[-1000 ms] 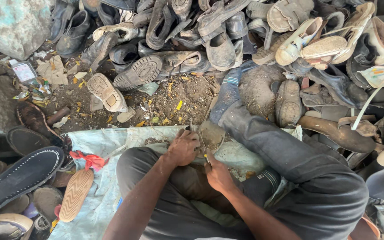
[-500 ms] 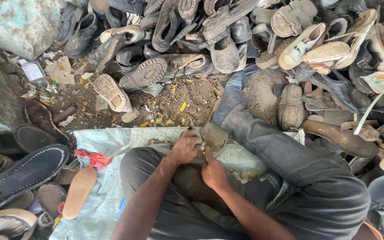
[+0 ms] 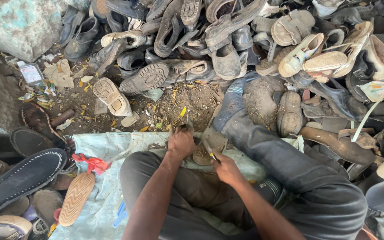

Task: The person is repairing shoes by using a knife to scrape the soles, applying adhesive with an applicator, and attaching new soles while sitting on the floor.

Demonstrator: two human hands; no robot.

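I sit on a pale blue sack [image 3: 107, 146] with my right leg stretched out toward a heap of old shoes. My left hand [image 3: 181, 143] grips the top edge of a worn brown shoe sole [image 3: 210, 143] that rests between my knees. My right hand [image 3: 226, 170] is closed around a thin blade or tool [image 3: 210, 151] with a yellow spot, its tip against the sole. Both hands are close together, just in front of my bent left knee.
A big pile of worn shoes and sandals [image 3: 245, 40] fills the top and right. A black patterned sole [image 3: 21, 180], an orange sole [image 3: 76, 198] and a red scrap [image 3: 92, 163] lie at left. Dirt with litter [image 3: 165, 106] lies ahead; a rock [image 3: 18, 24] is top left.
The view has shifted slightly. My hands stay on the sole, with the right hand moving the tool a little along it.
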